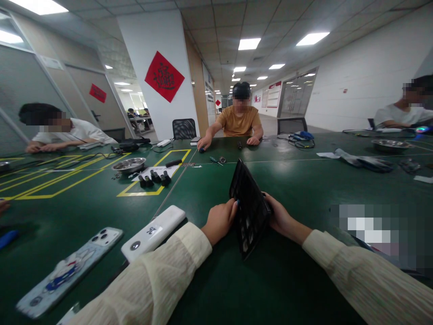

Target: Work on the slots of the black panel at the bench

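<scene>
Upright and tilted above the green table, a flat black rectangular tray-like case stands between my hands. Its face looks divided into dark sections, but the detail is too dim to make out. My right hand grips the case's right edge, thumb at the top edge and fingers behind it. Against its left face, my left hand is closed in a pinch, with a small bluish spot at the fingertips; what it holds is unclear. Left of my forearm lie a white device with a round lens and a phone in a patterned case.
Several black cylindrical parts stand on white paper near a metal bowl. Ahead are a small screwdriver and a person in an orange shirt. Plastic bags and another bowl lie on the right.
</scene>
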A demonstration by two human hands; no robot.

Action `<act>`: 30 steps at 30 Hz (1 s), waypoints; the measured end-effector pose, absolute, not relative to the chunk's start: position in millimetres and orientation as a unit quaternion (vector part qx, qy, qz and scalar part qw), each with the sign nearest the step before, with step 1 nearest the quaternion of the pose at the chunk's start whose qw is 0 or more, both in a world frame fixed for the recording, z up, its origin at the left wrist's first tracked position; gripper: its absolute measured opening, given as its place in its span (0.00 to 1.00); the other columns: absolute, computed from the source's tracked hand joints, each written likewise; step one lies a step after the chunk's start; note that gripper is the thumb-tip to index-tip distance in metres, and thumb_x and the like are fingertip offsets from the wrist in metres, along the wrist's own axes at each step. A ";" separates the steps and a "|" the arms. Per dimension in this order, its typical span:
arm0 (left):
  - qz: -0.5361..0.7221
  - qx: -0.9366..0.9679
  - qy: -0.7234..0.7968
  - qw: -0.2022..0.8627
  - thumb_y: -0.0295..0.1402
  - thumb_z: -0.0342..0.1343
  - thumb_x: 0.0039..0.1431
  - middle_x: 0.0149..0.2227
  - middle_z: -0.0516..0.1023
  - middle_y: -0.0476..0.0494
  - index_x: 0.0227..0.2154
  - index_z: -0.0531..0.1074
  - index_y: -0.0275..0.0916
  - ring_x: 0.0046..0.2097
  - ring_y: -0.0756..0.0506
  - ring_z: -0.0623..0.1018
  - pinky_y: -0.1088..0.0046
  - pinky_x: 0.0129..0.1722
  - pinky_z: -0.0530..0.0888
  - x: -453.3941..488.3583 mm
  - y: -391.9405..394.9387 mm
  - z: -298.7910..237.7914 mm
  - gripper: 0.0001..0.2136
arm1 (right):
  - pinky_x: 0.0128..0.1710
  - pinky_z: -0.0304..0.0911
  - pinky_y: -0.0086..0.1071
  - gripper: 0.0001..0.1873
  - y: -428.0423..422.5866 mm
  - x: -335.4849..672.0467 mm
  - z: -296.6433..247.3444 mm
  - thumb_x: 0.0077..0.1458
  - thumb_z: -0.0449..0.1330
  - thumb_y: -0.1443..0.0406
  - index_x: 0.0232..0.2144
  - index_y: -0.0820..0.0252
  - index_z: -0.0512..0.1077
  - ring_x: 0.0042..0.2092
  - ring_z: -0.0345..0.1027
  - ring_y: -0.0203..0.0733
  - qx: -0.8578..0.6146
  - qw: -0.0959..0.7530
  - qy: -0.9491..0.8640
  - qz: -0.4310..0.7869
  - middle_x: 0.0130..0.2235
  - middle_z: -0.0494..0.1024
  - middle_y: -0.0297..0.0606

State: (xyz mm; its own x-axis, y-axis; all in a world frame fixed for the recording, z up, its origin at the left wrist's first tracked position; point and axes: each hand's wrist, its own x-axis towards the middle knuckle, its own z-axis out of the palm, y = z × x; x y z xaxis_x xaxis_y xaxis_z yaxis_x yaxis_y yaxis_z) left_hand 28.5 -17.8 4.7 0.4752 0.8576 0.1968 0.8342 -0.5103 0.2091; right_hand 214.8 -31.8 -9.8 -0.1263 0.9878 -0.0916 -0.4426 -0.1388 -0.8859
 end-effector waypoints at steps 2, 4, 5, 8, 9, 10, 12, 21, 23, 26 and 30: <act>0.140 0.858 0.493 0.046 0.42 0.26 0.63 0.29 0.74 0.45 0.35 0.64 0.40 0.32 0.46 0.75 0.74 0.27 0.62 28.2 -17.6 5.0 0.22 | 0.17 0.53 0.28 0.13 -32.9 213.9 -8.9 0.47 0.52 0.62 0.38 0.53 0.61 0.21 0.63 0.37 -0.369 0.553 -0.364 0.652 0.25 0.71 0.30; 0.146 0.858 0.490 0.050 0.43 0.26 0.63 0.28 0.74 0.45 0.34 0.64 0.40 0.32 0.46 0.74 0.74 0.27 0.62 27.7 -17.7 5.0 0.21 | 0.16 0.53 0.27 0.13 -34.6 212.9 -7.7 0.47 0.52 0.62 0.38 0.53 0.61 0.21 0.63 0.36 -0.368 0.554 -0.370 0.649 0.25 0.70 0.30; 0.151 0.859 0.487 0.052 0.43 0.26 0.63 0.28 0.74 0.46 0.34 0.64 0.40 0.32 0.46 0.74 0.74 0.27 0.62 27.4 -17.7 4.8 0.21 | 0.16 0.53 0.27 0.13 -35.6 212.4 -7.0 0.47 0.52 0.62 0.38 0.53 0.61 0.21 0.63 0.36 -0.369 0.553 -0.373 0.647 0.25 0.70 0.30; 0.170 0.862 0.474 0.064 0.42 0.26 0.63 0.27 0.73 0.46 0.33 0.63 0.40 0.31 0.47 0.74 0.74 0.28 0.63 26.3 -17.8 4.2 0.21 | 0.16 0.54 0.26 0.13 -38.0 211.4 -5.4 0.47 0.52 0.62 0.38 0.53 0.60 0.22 0.63 0.36 -0.376 0.550 -0.377 0.643 0.26 0.70 0.30; 0.177 0.862 0.470 0.070 0.41 0.26 0.63 0.27 0.73 0.46 0.33 0.63 0.39 0.30 0.47 0.74 0.74 0.28 0.63 25.9 -17.9 4.1 0.21 | 0.16 0.54 0.26 0.13 -38.4 211.3 -5.2 0.47 0.52 0.61 0.38 0.53 0.60 0.22 0.64 0.36 -0.378 0.549 -0.379 0.642 0.26 0.70 0.30; 0.183 0.863 0.464 0.077 0.41 0.26 0.63 0.27 0.72 0.46 0.32 0.63 0.39 0.30 0.47 0.73 0.74 0.28 0.63 25.6 -18.1 4.3 0.20 | 0.15 0.55 0.26 0.14 -38.5 211.3 -5.3 0.47 0.52 0.61 0.39 0.53 0.59 0.23 0.64 0.37 -0.379 0.548 -0.381 0.641 0.26 0.70 0.31; 0.196 0.865 0.453 0.087 0.39 0.27 0.63 0.28 0.73 0.46 0.34 0.63 0.38 0.31 0.47 0.74 0.74 0.30 0.64 24.9 -18.9 4.9 0.19 | 0.15 0.55 0.26 0.14 -38.3 211.5 -5.8 0.47 0.52 0.61 0.39 0.53 0.59 0.23 0.64 0.36 -0.377 0.546 -0.385 0.642 0.27 0.70 0.31; 0.185 0.869 0.451 0.085 0.35 0.33 0.61 0.30 0.73 0.44 0.36 0.63 0.37 0.33 0.46 0.74 0.73 0.32 0.64 22.0 -19.5 4.6 0.14 | 0.17 0.56 0.26 0.13 -40.4 212.8 -4.0 0.48 0.52 0.61 0.38 0.53 0.60 0.24 0.64 0.36 -0.370 0.542 -0.384 0.649 0.29 0.70 0.32; 0.194 0.870 0.442 0.099 0.36 0.32 0.62 0.29 0.73 0.45 0.35 0.64 0.37 0.33 0.46 0.73 0.73 0.32 0.64 21.9 -18.9 4.7 0.15 | 0.18 0.57 0.27 0.12 -41.1 212.7 -2.8 0.48 0.52 0.62 0.38 0.53 0.60 0.25 0.65 0.36 -0.370 0.544 -0.381 0.650 0.29 0.70 0.32; 0.212 0.868 0.431 0.127 0.39 0.30 0.62 0.27 0.71 0.45 0.31 0.64 0.37 0.31 0.47 0.73 0.74 0.31 0.64 22.2 -18.5 5.5 0.19 | 0.19 0.58 0.27 0.13 -41.7 212.2 -1.3 0.47 0.52 0.62 0.38 0.53 0.60 0.26 0.65 0.36 -0.378 0.544 -0.376 0.648 0.29 0.70 0.32; 0.228 0.861 0.424 0.164 0.42 0.29 0.62 0.24 0.69 0.47 0.26 0.65 0.37 0.28 0.49 0.70 0.75 0.30 0.63 22.0 -17.6 5.3 0.22 | 0.19 0.58 0.27 0.13 -41.6 211.2 -0.4 0.47 0.52 0.62 0.38 0.53 0.60 0.26 0.65 0.36 -0.380 0.544 -0.374 0.648 0.29 0.70 0.31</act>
State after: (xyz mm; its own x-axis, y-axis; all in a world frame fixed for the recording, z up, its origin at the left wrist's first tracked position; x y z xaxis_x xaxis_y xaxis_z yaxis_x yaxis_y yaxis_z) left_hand 22.0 -17.6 5.3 0.5363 0.8052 0.2530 0.6564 -0.5863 0.4748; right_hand 211.2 -41.6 -0.4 -0.1192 0.9893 -0.0843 -0.4213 -0.1273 -0.8979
